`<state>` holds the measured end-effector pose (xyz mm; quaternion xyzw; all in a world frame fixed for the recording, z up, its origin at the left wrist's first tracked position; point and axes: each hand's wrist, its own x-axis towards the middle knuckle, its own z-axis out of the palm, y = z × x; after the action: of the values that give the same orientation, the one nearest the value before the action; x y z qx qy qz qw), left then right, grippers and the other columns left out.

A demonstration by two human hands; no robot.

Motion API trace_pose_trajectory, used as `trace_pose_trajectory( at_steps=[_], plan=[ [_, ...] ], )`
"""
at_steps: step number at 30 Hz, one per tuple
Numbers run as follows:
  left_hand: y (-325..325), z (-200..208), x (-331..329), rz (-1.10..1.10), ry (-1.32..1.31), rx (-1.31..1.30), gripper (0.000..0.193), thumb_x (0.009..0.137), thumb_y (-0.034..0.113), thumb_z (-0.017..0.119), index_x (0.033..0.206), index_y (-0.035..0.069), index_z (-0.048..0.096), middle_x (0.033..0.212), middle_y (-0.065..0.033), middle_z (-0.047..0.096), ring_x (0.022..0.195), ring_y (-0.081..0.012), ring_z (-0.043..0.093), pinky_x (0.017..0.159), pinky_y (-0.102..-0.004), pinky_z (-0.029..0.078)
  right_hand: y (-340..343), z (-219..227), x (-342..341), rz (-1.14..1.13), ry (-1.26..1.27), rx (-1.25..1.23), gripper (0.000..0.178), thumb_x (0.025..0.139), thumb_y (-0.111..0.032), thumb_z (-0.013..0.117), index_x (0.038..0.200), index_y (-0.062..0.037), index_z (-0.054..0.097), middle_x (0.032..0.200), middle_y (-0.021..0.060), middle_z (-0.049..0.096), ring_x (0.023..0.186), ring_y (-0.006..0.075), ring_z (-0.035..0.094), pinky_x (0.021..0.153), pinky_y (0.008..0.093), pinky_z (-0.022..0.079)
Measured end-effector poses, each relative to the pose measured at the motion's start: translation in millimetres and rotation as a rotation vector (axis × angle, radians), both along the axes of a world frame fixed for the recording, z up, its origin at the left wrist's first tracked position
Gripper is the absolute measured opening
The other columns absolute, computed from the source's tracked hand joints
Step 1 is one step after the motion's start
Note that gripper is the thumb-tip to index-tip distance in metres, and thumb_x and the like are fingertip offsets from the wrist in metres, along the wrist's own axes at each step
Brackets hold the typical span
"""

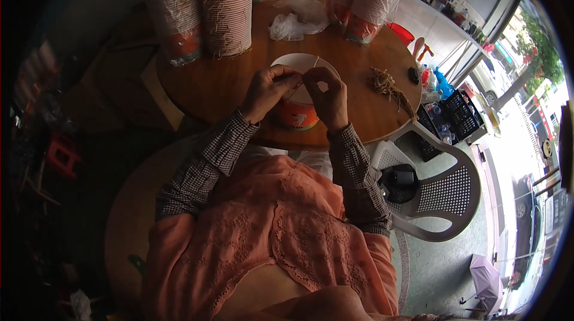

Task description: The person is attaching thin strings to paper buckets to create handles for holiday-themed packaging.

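Observation:
A round paper tub [298, 117] with a white inside and an orange-red printed wall stands upright near the table's front edge. Over its opening, my left hand [270, 89] and my right hand [329, 97] meet with fingertips pinched together. A short tan strand of twine [317, 61] shows at the tub's far rim, just beyond the right fingers; the fingers hide most of it. Right of the tub lies a loose bundle of twine [387, 83], its ends trailing to the table edge.
Tall stacks of tubs [226, 10] rise at the table's back left, and bagged stacks [376, 4] at the back right. Between them lies a crumpled clear plastic bag [293, 25]. A grey plastic chair [445, 195] with a black bag stands at right, near black crates [460, 115].

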<state>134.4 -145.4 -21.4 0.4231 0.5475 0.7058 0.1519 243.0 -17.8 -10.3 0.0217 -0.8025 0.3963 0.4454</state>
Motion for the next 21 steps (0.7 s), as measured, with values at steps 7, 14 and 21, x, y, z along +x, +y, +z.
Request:
trace_pose_trajectory(
  at_steps=[7,14,21],
  plan=[
    [-6,11,5,0.01,-0.026,-0.179,0.02,0.088,0.012,0.064,0.102,-0.002,0.066,0.094,-0.0041,0.067,0.085,-0.0084,0.062,0.077,-0.0224,0.05,-2,0,0,-0.018,0.011,0.006,0.007,0.08,-0.006,0.064,0.086,-0.0021,0.064,0.084,0.0095,0.067,0.08,0.0232,0.066,0.073,0.0319,0.05],
    [-8,17,-2,-0.041,0.025,-0.239,0.022,0.09,0.015,0.061,0.104,-0.002,0.065,0.095,-0.0049,0.066,0.09,-0.0102,0.061,0.082,-0.0233,0.048,-2,-4,1,-0.039,-0.003,0.04,0.008,0.081,-0.006,0.063,0.089,-0.0031,0.064,0.086,0.0093,0.067,0.083,0.0255,0.065,0.074,0.033,0.049],
    [-8,23,-25,-0.397,-0.376,-0.23,0.024,0.092,0.013,0.058,0.108,-0.004,0.062,0.101,-0.0066,0.065,0.096,-0.014,0.061,0.09,-0.0269,0.046,-8,-10,0,-0.03,0.027,-0.016,0.014,0.082,-0.005,0.065,0.095,-0.0037,0.062,0.094,0.0104,0.067,0.087,0.0284,0.064,0.079,0.0356,0.049]
  ],
)
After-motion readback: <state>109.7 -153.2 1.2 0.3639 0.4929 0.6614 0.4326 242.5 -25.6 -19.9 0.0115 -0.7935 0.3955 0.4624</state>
